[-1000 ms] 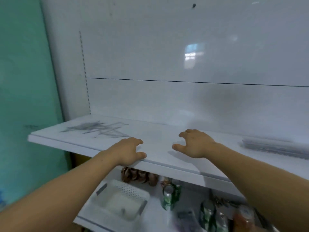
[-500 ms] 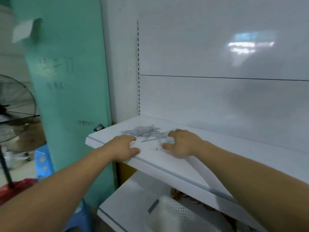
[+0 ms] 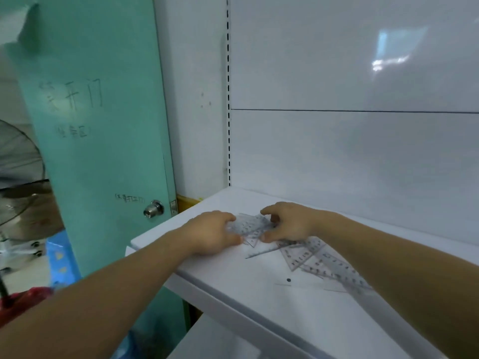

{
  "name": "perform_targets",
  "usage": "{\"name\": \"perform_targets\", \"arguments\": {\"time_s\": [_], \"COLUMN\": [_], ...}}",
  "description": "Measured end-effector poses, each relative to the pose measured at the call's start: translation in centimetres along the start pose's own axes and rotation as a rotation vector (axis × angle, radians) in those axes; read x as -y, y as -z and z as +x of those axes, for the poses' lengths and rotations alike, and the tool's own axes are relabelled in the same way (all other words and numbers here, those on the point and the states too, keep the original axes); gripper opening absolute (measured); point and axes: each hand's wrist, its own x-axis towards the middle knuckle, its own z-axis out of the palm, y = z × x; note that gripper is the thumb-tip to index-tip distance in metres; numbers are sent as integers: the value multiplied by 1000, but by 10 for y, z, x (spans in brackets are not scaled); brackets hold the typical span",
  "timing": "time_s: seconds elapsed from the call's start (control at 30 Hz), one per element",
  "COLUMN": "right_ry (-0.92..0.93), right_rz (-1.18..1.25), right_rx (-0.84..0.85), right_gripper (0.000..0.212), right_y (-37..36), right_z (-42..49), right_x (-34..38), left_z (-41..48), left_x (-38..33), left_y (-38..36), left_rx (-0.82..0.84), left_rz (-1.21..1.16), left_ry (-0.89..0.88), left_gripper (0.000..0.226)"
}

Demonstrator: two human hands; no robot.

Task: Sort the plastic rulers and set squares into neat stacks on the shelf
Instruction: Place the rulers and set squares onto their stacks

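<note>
both hands are down on the white shelf [image 3: 259,294], close together near its outer corner. the left hand [image 3: 212,233] has its fingers curled over the top and its thumb tucked in below, gripping one side of a small bunch of clear set squares [image 3: 246,225]. the right hand [image 3: 290,224] faces it and does the same from the other side, fingers hooked over and thumb [image 3: 267,237] pressed in low, so the bunch sits pinched between the two. how many pieces are in that bunch i cannot tell, the plastic is see-through and overlapping.

just behind the right hand and running under its forearm lies a loose scatter of rulers and set squares [image 3: 318,260], crossed over one another at odd angles, flat on the shelf. a small black dot [image 3: 289,280] marks the shelf just on the near side of that scatter.

beyond the left hand, off the shelf's end, stands a teal door [image 3: 103,151] with a round metal knob [image 3: 153,209], and further out that way a floor fan [image 3: 18,164].
</note>
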Motion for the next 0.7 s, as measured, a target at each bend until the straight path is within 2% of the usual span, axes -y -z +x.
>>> {"name": "perform_targets", "arguments": {"time_s": [0.13, 0.23, 0.4, 0.57, 0.7], "right_ry": [-82, -153, -251, -319, -395], "right_rz": [57, 92, 59, 23, -14], "right_rx": [-60, -103, -235, -361, -330], "right_gripper": [74, 72, 74, 72, 72], "right_y": [-3, -7, -9, -12, -12], "right_z": [-6, -13, -31, -52, -64], "right_x": [7, 15, 31, 38, 32], "left_z": [4, 4, 7, 5, 5], "left_x": [14, 24, 33, 41, 40], "left_y": [11, 12, 8, 3, 5], "left_rx": [-21, -43, -222, -183, -129], "left_rz": [27, 15, -13, -18, -22], "left_ry": [-131, -211, -292, -278, -245], "left_gripper": [45, 39, 33, 33, 38]}}
